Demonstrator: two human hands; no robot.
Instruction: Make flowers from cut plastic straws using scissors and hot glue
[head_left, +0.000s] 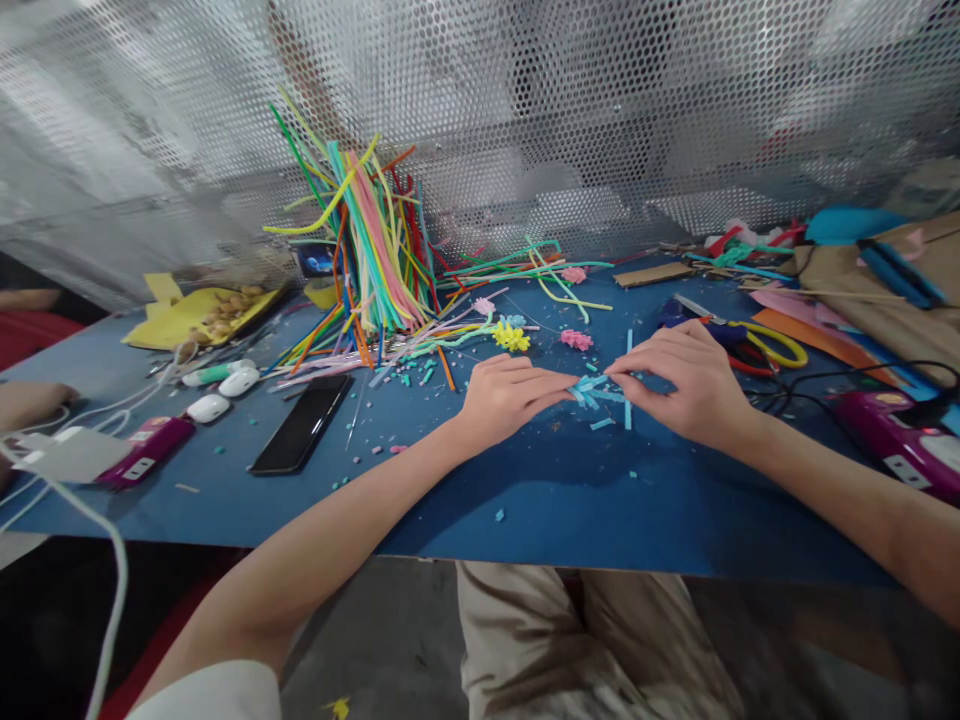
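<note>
Several short light blue strips (594, 391) lie in a small cluster on the blue table, between my two hands. My left hand (510, 396) is closed, its fingertips pressed together at the left side of the cluster. At the right side, my right hand (679, 380) is closed in a pinch, with thumb and forefinger at the strips; what sits between the fingertips is too small to make out. A longer light blue strip (628, 385) stretches across just left of the right fingertips. Behind lie a yellow fuzzy piece (511, 336) and a pink one (577, 340).
A bundle of coloured stems (382, 240) stands at the back, left of centre. A black phone (302, 425), white earbuds (208, 407) and a purple power strip (146, 452) lie left. Scissors (776, 343) lie right, near another power strip (900, 440). Another person's hand (30, 405) shows far left.
</note>
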